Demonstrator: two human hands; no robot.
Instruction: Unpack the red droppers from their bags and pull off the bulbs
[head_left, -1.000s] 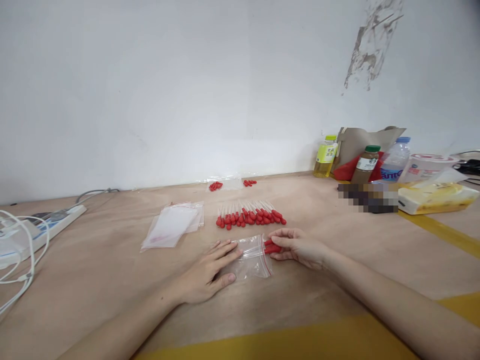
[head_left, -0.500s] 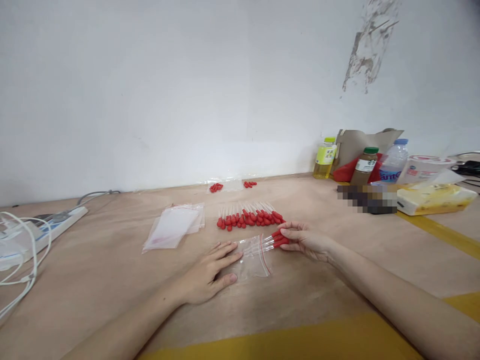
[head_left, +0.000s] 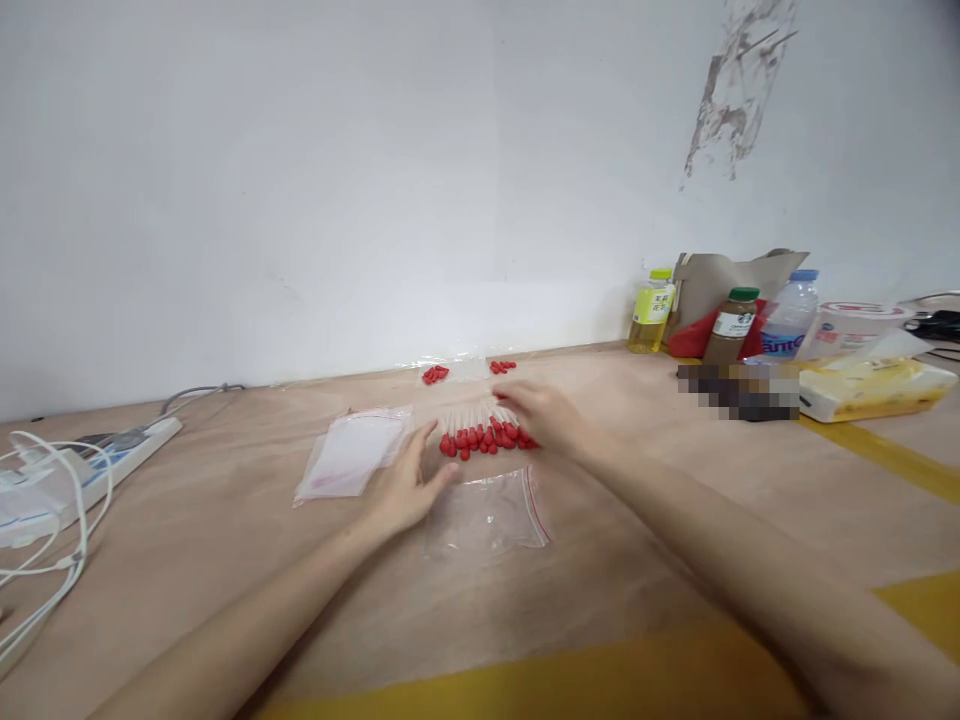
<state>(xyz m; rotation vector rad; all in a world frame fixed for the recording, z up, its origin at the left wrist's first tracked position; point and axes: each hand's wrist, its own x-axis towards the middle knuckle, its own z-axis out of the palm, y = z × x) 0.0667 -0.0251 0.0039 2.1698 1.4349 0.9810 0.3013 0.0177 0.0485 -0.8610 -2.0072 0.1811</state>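
A row of glass droppers with red bulbs (head_left: 480,436) lies on the brown table (head_left: 225,540). My right hand (head_left: 544,415) is over the right end of that row with its fingers bent down. It is smeared by motion, so what it grips is unclear. My left hand (head_left: 405,482) is open, with its fingers stretched toward the left end of the row. A clear zip bag with a red seal (head_left: 487,515) lies flat in front of my hands and looks empty. A stack of the same bags (head_left: 352,452) sits to the left.
Two small groups of red bulbs in clear wrap (head_left: 465,372) lie by the wall. At the right stand bottles (head_left: 731,325), a paper bag (head_left: 720,285) and a tissue pack (head_left: 870,388). A power strip with white cables (head_left: 90,460) is at the left.
My right hand pulled a few droppers out of the zip bag and moved up to the row. My left hand left the bag and reached forward toward the row.
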